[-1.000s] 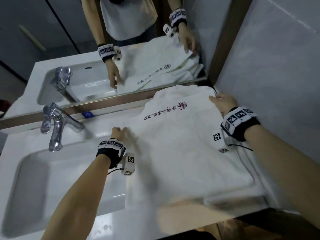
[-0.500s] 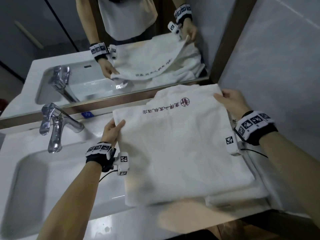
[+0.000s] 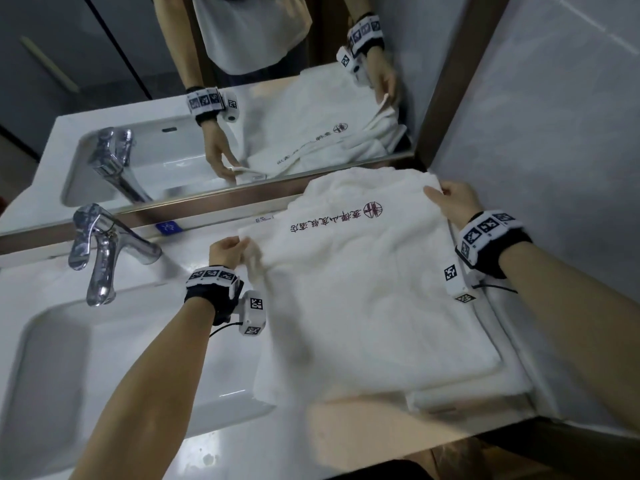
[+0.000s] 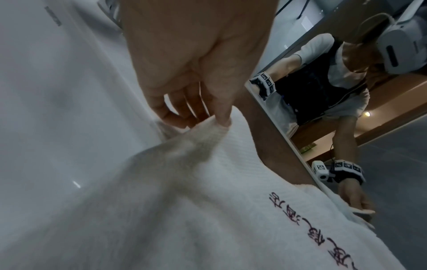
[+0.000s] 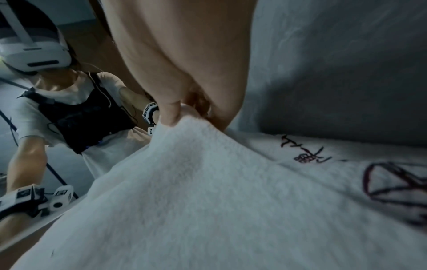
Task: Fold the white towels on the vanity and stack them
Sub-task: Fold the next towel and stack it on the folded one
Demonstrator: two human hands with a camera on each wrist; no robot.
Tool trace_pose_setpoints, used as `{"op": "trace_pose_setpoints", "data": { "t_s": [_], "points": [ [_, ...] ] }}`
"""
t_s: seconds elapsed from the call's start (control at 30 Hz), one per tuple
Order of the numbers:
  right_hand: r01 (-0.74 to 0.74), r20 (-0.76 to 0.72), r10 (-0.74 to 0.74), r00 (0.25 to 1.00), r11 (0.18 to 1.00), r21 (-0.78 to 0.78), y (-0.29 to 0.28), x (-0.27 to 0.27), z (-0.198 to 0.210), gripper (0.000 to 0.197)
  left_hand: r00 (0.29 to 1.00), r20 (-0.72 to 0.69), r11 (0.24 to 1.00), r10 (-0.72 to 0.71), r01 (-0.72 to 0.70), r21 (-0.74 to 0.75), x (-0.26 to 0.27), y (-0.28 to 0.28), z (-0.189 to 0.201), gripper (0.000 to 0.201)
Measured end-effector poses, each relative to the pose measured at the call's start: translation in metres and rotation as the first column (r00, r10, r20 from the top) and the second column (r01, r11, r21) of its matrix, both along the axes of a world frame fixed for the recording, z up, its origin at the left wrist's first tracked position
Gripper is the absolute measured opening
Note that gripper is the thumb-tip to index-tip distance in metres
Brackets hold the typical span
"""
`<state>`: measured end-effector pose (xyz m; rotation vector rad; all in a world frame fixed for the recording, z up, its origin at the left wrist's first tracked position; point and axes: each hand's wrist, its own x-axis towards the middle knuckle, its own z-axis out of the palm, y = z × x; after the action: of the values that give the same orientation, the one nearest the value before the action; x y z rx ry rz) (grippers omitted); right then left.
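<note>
A white towel with a dark red logo and lettering lies spread on the right side of the vanity. My left hand pinches its far left corner, thumb on top and fingers underneath, as the left wrist view shows on the towel. My right hand pinches the far right corner by the wall; in the right wrist view the towel is lifted at that corner. Both far corners are raised off the counter. More white towel lies underneath at the front right.
A chrome faucet stands left of the towel above the white sink basin. A mirror runs along the back. A grey tiled wall closes the right side.
Both hands have taken hold of the towel's far corners and lifted them. The left hand went from lying on the towel's left edge to pinching the corner.
</note>
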<state>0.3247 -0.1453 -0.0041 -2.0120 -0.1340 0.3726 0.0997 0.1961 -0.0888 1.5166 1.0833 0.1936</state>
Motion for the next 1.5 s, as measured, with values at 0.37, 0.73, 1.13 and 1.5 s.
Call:
{"op": "trace_pose_setpoints", "data": {
  "t_s": [0.37,0.73,1.13,1.5],
  "points": [
    [0.12,-0.013,-0.12,0.993,0.993,0.01,0.006,0.013,-0.008,0.05,0.985,0.114,0.985,0.132,-0.144,0.1,0.007,-0.003,0.002,0.02],
    [0.0,-0.016,0.0,1.0,1.0,-0.028,0.004,-0.004,-0.007,0.04,0.982,-0.161,0.98,0.099,-0.068,0.188,-0.006,-0.026,0.004,0.045],
    [-0.078,-0.135,0.04,0.99,0.955,-0.287,-0.105,-0.095,-0.039,0.036,0.903,-0.295,0.941,-0.313,0.253,-0.224,-0.095,-0.084,-0.018,0.023],
    [-0.274,-0.379,0.118,0.918,0.88,-0.389,-0.153,-0.148,-0.053,0.048,0.856,-0.259,0.843,-0.448,0.309,-0.441,-0.177,-0.11,-0.006,0.042]
  ]
}}
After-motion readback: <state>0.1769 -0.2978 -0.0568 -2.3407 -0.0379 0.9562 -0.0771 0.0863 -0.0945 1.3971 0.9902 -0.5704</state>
